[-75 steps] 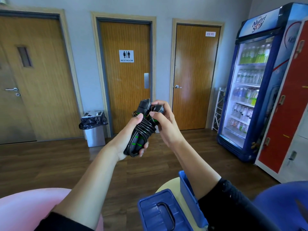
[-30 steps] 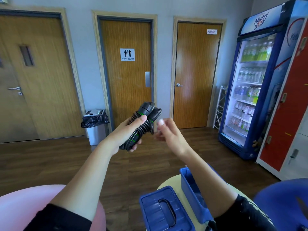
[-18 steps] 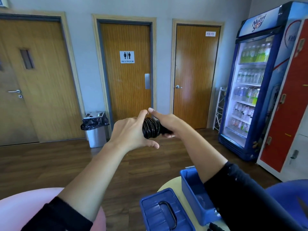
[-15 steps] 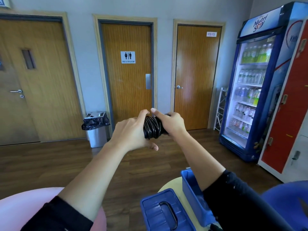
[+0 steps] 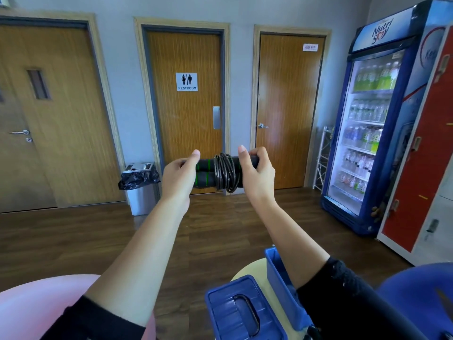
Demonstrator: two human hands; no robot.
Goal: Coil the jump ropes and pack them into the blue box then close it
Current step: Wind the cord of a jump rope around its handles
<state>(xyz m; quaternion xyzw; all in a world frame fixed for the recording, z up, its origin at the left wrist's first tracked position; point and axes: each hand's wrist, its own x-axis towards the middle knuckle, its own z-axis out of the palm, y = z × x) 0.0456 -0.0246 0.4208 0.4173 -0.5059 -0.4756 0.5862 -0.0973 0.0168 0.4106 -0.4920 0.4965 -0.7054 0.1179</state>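
I hold a black jump rope (image 5: pixel 224 172) level in front of me at chest height. Its two handles with green rings lie side by side, and the cord is wound tightly around their middle. My left hand (image 5: pixel 178 177) grips the left ends of the handles and my right hand (image 5: pixel 257 173) grips the right ends. Below, on a small round cream table (image 5: pixel 252 270), stands the open blue box (image 5: pixel 278 274), partly hidden by my right forearm. Its blue lid (image 5: pixel 241 312) with a black handle lies just to the left of it.
A pink round seat (image 5: pixel 39 305) is at the lower left and a blue one (image 5: pixel 421 290) at the lower right. A bin with a black bag (image 5: pixel 139 185) stands by the restroom door. A drinks fridge (image 5: pixel 375 123) and red lockers (image 5: pixel 426 153) line the right wall.
The bundle went from tilted in my left hand alone to level between both hands. My right hand came back onto it and my hands have spread apart to the handle ends.
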